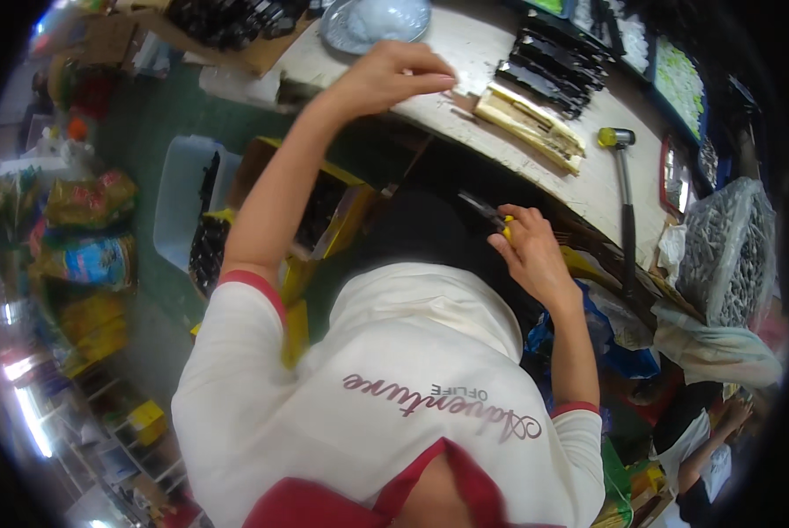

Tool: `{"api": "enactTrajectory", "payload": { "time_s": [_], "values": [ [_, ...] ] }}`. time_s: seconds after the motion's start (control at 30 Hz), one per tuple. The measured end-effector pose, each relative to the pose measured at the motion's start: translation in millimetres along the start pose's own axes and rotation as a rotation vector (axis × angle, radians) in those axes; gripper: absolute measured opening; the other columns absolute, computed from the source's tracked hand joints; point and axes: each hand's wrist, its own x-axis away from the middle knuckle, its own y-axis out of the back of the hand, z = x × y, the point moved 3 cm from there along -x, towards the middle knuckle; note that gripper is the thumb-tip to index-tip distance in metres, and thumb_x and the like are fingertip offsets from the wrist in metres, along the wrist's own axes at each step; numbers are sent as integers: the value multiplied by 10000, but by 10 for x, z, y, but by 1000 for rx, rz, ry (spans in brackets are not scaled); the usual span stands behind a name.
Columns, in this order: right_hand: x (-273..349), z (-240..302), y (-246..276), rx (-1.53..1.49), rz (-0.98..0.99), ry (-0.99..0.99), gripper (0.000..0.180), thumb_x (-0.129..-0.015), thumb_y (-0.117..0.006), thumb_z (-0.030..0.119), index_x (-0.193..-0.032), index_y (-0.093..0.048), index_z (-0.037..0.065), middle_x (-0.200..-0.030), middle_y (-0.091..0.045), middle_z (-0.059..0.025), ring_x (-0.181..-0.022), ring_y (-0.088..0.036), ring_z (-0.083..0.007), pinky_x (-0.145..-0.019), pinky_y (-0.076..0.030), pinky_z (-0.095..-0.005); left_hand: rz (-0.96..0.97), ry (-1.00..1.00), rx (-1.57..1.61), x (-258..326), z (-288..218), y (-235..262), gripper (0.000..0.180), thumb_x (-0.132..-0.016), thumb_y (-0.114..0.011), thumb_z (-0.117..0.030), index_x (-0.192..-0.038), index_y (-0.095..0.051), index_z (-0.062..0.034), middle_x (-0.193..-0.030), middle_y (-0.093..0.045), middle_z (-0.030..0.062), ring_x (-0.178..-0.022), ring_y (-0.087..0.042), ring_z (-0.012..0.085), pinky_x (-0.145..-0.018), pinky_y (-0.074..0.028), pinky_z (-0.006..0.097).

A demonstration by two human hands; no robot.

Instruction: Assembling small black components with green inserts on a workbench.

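My left hand (392, 81) hangs over the near edge of the white worktable (465, 48), below a grey bowl (337, 31). Its thumb and fingers come together in a pinch; whatever lies between them is too small to make out. My right hand (535, 255), over my lap near the table edge, is closed round pliers (484, 209) with yellow grips, their metal jaws pointing up and left. Between the hands, on the table, lies a long gold-coloured block (531, 128) with slots. Several black plastic parts (554, 66) are lined up just beyond it.
A hammer (626, 194) with a yellow-faced head lies at the table's right. Beyond are a tray of pale green pieces (678, 88) and a plastic bag of grey parts (730, 251). Below left stands a translucent bin (176, 198). Another person's arm (707, 449) shows at lower right.
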Motion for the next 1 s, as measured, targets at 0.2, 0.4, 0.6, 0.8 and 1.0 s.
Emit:
{"api": "enactTrajectory", "payload": {
  "time_s": [0.2, 0.4, 0.6, 0.8, 1.0],
  "values": [
    [49, -67, -2, -9, -7, 22, 245, -806, -609, 175, -721, -515, -35, -1122, -534, -163, -975, -482, -319, -832, -393, -396, -125, -284, -616, -831, -258, -886, 299, -711, -697, -249, -988, -652, -144, -943, -517, 57, -922, -444, 253, -772, -353, 397],
    [160, -160, 35, 0, 3, -66, 251, -816, -599, 187, -725, -525, -35, -1137, -529, -152, -987, -471, -308, -842, -384, -392, 10, -208, -771, -1128, -151, -1240, 272, -735, -649, -170, -1003, -627, -127, -1004, -482, 85, -995, -423, 262, -787, -328, 414],
    [124, -114, 70, 10, -58, -8, 249, -820, -599, 200, -799, -583, -48, -1093, -545, -158, -983, -481, -294, -830, -388, -370, -8, -270, -600, -1145, -120, -891, 188, -720, -619, -63, -896, -577, -13, -911, -511, 149, -871, -475, 321, -786, -408, 400],
    [82, -118, 141, -125, -122, -21, 238, -851, -557, 184, -833, -541, -53, -1129, -518, -169, -992, -479, -337, -863, -391, -388, -424, 85, 793, -475, -204, -171, 322, -861, -502, -117, -1150, -455, 18, -872, -606, 99, -819, -594, 169, -688, -496, 273],
    [-85, 13, 214, -216, -246, -42, 281, -879, -525, 214, -947, -550, -58, -1122, -512, -184, -1035, -484, -346, -888, -390, -376, -224, 394, 878, 334, -231, -846, 272, -920, -468, -204, -1138, -439, -43, -788, -562, 61, -670, -546, 119, -569, -463, 237]
  ]
}}
